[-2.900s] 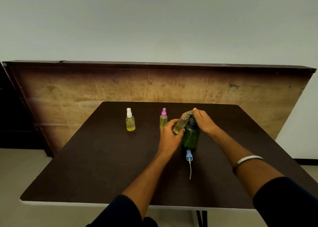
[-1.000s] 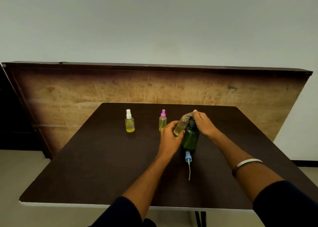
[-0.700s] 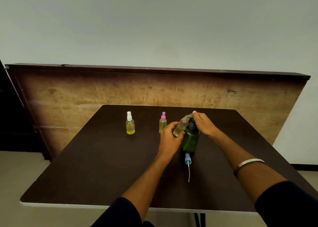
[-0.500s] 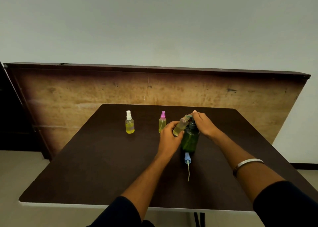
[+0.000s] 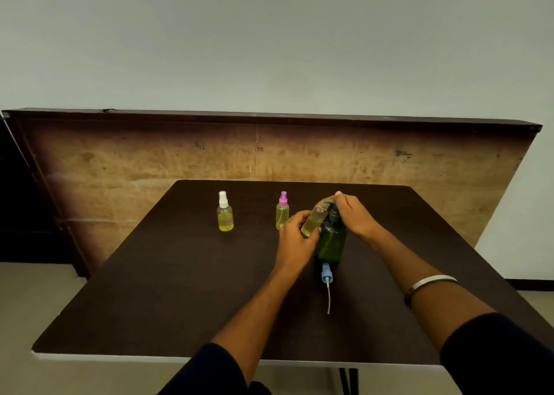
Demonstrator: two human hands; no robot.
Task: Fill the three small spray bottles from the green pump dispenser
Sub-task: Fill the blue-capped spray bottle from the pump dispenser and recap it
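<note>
— While the left hand (image 5: 295, 238) grips the open bottle (image 5: 314, 219), tilted with its mouth up at the spout, the right hand (image 5: 352, 213) sits on top of the pump (image 5: 330, 238), fingers curled over the head.

— And the pump itself?

— Standing upright on the table (image 5: 168, 289), right of centre, dark green, touching that tilted bottle. Pale yellow liquid sits in the bottle's lower end (how full, I can't judge from here).

— What about the other two?

— Both upright farther back and to the left. White-capped bottle (image 5: 224, 212) well apart from the hands, yellow liquid in its lower part. Pink-capped bottle (image 5: 282, 211) just beside the left hand, also yellowish inside.

— Anything loose?

— Blue sprayer (image 5: 326, 274) lying flat just in front of the pump, its thin tube trailing toward the near edge. A pale bangle (image 5: 431, 282) rides the right forearm, and dark sleeves cover both arms near the bottom. Behind the table leans a worn wooden board (image 5: 269, 157).
</note>
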